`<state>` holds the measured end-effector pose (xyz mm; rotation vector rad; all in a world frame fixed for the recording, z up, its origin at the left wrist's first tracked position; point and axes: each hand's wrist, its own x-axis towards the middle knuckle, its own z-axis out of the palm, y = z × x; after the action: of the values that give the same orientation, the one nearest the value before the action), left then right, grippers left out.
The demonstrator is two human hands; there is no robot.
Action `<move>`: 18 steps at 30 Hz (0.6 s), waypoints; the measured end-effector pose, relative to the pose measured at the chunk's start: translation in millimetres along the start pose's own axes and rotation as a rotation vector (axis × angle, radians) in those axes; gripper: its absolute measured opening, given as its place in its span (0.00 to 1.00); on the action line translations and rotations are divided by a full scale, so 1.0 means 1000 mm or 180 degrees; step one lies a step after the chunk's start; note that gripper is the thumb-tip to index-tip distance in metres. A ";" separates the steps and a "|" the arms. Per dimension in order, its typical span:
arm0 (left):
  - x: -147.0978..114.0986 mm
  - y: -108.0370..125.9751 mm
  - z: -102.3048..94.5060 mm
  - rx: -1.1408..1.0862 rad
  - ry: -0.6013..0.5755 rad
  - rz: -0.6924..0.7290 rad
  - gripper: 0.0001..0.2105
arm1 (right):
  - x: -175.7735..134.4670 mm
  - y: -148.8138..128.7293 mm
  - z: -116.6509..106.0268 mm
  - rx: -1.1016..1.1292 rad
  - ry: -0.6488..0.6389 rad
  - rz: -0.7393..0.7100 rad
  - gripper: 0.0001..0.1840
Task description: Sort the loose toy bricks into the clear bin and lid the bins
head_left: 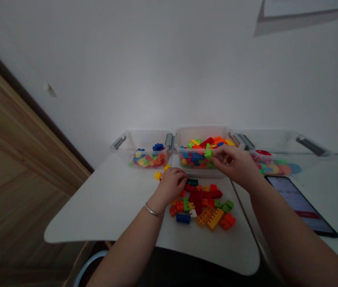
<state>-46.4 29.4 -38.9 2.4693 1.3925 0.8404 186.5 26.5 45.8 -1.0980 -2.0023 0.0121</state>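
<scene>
My right hand is at the front of the middle clear box, its fingertips pinched on a light green building brick by the rim. My left hand rests at the upper left of a loose brick pile, fingers curled; whatever they grip, if anything, is hidden. Yellow bricks lie just beyond its knuckles, and a dark green brick is to its right. Red bricks, orange-yellow bricks and a blue brick are spread on the white table nearer to me.
A left clear box holds small colourful pieces. The middle box is heaped with bricks. In the right clear box lie flat coloured discs and a red round item. A phone lies lit at right. A wall rises behind.
</scene>
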 end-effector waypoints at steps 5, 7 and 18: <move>-0.001 0.000 0.000 -0.0006 0.0024 -0.0014 0.09 | 0.001 0.014 0.010 -0.0302 0.1218 0.0123 0.05; -0.001 0.001 0.000 0.0002 0.0024 -0.0032 0.09 | 0.000 0.022 0.015 -0.0357 0.1332 0.0271 0.06; 0.000 0.001 -0.001 0.0014 -0.0004 -0.0029 0.09 | -0.001 0.024 0.021 -0.0963 0.0124 0.0620 0.18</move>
<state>-46.3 28.6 -37.2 2.4645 1.4057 0.8348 189.5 48.1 22.1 -1.4705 -1.8955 -0.2151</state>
